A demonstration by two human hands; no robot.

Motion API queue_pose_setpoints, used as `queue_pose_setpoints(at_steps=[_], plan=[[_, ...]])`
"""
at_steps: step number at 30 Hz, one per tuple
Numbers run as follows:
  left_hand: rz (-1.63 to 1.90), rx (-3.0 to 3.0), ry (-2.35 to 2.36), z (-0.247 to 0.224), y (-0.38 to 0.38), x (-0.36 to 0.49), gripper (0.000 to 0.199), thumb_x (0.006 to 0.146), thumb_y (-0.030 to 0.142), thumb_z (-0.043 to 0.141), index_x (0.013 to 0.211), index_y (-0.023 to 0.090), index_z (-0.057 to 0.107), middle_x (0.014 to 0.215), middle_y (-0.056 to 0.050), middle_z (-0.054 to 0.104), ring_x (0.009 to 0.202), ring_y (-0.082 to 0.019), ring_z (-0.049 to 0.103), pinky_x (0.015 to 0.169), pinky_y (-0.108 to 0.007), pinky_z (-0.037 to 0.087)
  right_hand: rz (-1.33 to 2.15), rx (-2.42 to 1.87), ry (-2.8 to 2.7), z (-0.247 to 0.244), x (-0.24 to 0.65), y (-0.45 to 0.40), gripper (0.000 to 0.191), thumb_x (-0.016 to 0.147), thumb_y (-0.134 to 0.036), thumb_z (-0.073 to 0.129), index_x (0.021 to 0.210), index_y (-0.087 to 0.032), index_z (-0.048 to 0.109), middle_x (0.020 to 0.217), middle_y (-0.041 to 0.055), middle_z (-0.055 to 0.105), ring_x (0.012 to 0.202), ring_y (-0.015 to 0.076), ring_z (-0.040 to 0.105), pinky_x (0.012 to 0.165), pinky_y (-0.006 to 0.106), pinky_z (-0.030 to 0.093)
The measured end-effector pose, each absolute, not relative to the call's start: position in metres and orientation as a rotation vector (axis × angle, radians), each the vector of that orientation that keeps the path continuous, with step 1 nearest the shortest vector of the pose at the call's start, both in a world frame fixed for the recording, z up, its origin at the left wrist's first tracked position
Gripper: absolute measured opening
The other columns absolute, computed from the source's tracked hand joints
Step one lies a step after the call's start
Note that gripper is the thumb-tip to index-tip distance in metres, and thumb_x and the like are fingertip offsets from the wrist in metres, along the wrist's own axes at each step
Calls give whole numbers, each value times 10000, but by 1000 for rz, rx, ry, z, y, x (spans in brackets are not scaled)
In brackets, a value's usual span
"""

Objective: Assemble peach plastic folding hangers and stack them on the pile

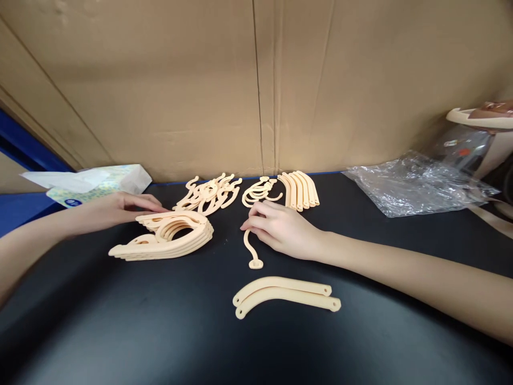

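My right hand (278, 227) pinches the upper end of a cream plastic hanger hook (251, 247), whose flat round base points toward me on the black table. Just in front of it, two curved hanger arms (286, 294) lie side by side, with holes at their ends. At the left, my left hand (120, 208) has its fingers stretched out along the far side of a stack of folded hangers (180, 243). Its fingertips are partly hidden behind the stack, and I cannot tell whether they touch it.
Behind lie a loose pile of cream hanger parts (208, 193), several hooks (260, 191) and a row of curved arms (300, 190). A tissue pack (108, 184) is at the back left, a clear plastic bag (412, 184) at the right. A cardboard wall (180, 91) closes off the back.
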State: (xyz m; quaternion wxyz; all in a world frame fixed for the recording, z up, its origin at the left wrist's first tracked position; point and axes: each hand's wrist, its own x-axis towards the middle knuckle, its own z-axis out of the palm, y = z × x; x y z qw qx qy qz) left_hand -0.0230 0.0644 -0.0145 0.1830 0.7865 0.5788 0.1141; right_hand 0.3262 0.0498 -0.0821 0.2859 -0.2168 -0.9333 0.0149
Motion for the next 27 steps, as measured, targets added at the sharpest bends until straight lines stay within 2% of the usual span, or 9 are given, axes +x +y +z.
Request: queue_pose_setpoints(at_steps=[6,12,20,27], plan=[[341,2203,1602,-19,67,-26,668,714,825,524,899,227,760,932,32,738,865,-179,671,786,-267,539,48,-581,-2490,-82,326,50,214,955,-123,482,1028,-139,683,967,80,607,924,186,575,828,319,507],[417,2179,1682,-29,73,-23,648,687,816,569,824,204,729,832,31,725,763,-171,649,725,-273,524,41,-575,-2483,-84,326,51,208,946,-110,492,1030,-135,681,965,78,606,921,186,573,835,318,508],[423,2207,1727,-29,71,-19,675,742,827,477,760,185,684,712,51,670,689,-137,584,643,-203,449,55,-580,-2488,-84,325,52,219,952,-113,479,1040,-135,678,964,82,609,919,188,579,822,336,518],[400,2225,1713,-28,70,-20,692,769,828,423,799,183,673,743,52,672,713,-128,592,660,-197,451,50,-574,-2486,-83,325,50,213,941,-99,494,1034,-118,685,954,86,611,914,189,587,822,324,514]])
